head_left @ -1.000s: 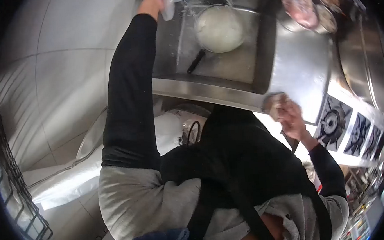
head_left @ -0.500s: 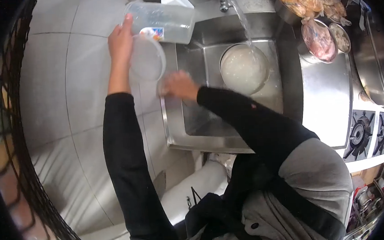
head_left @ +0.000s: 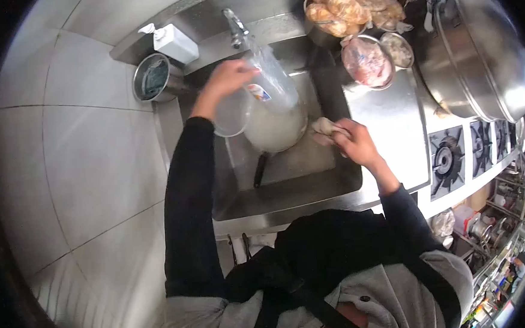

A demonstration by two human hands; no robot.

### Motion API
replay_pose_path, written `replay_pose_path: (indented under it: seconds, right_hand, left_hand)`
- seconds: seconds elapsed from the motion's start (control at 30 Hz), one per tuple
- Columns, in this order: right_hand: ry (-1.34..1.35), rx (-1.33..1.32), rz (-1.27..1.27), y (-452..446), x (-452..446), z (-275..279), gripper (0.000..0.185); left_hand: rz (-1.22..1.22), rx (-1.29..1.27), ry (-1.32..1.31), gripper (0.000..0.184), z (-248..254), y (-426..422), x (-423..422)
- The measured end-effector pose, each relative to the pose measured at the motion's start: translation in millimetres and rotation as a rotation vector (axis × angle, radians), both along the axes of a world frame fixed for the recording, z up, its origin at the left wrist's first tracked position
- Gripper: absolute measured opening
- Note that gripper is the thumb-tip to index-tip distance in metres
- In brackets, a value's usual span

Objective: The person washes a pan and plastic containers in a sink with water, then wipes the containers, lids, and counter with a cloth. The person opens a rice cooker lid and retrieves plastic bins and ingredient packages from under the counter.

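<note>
Under the tap (head_left: 236,36), my left hand (head_left: 227,82) is closed on a clear plastic container (head_left: 277,82) with a coloured label, held over the sink (head_left: 330,187). Beside it hangs a translucent round lid (head_left: 233,114), close below my left hand; how it is held is unclear. Pinched in my right hand (head_left: 354,140) is a pale crumpled cloth (head_left: 326,128), over the sink's right side. Below the container, a round pan (head_left: 278,130) of cloudy liquid with a black handle (head_left: 260,170) sits in the sink.
Left of the tap stand a white pump bottle (head_left: 175,42) and a metal pot (head_left: 156,79). Metal bowls of bagged food (head_left: 367,64) are at the back right. A large steel pot (head_left: 478,54) and stove burners (head_left: 445,159) lie farther right.
The container has moved right from the sink's left edge to under the tap. My right hand has swung from the left edge to the sink's right side with the cloth. The view has shifted.
</note>
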State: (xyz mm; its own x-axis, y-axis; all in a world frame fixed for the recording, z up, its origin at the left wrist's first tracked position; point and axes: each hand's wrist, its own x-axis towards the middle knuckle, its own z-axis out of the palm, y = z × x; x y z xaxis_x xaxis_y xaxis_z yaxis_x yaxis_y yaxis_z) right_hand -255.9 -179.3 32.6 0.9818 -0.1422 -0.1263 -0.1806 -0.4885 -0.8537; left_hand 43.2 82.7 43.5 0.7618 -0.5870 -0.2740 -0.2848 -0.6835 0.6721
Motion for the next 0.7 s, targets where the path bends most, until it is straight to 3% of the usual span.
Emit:
replay_pose_path:
  seconds: [0.07,0.17,0.2,0.23,0.3,0.4,0.47,0.5,0.53,0.6,0.7]
  right_hand:
    - [0.122,0.087,-0.133,-36.6,-39.5,21.1,0.027]
    - [0.313,0.005,-0.258,-83.2,-72.7,36.3,0.030]
    - [0.122,-0.367,-0.148,-98.5,-86.6,21.8,0.032]
    - [0.003,-0.931,-0.087,-102.1,-100.9,29.9,0.034]
    - [-0.122,-0.677,-0.114,-108.6,-91.6,38.2,0.037]
    - [-0.002,-0.070,-0.088,-77.6,-47.8,22.8,0.037]
    - [-0.423,-0.169,0.103,-32.1,8.8,17.9,0.042]
    - [-0.457,-0.126,0.124,-10.7,37.5,14.2,0.046]
    - [-0.558,-0.451,0.110,9.4,69.3,4.0,0.046]
    - [-0.648,-0.680,0.065,43.7,131.7,-14.5,0.050]
    - [-0.146,0.003,0.244,48.4,251.1,-84.4,0.047]
  left_hand:
    - [0.000,0.238,0.022,0.073,-7.5,-48.6,-7.0]
    - [0.034,0.242,-0.203,0.082,-24.6,-92.4,-21.8]
    - [-0.001,0.275,-0.182,0.082,-13.5,-100.2,-26.8]
    - [0.014,0.187,-0.157,0.079,-15.2,-99.0,-28.4]
    - [0.053,0.014,-0.120,0.071,-19.8,-82.9,-29.4]
    - [0.110,-0.202,0.054,0.054,-31.8,-40.1,-37.5]
    - [0.304,-0.378,0.176,0.043,-67.1,-15.0,-48.0]
    - [0.404,-0.470,0.236,0.037,-74.8,-2.6,-56.3]
    - [0.499,-0.488,0.260,0.036,-59.3,-0.6,-75.0]
    - [0.697,-0.529,0.308,0.033,-21.0,-13.9,-118.3]
    - [1.035,-0.668,0.390,0.032,-41.1,4.3,-136.0]
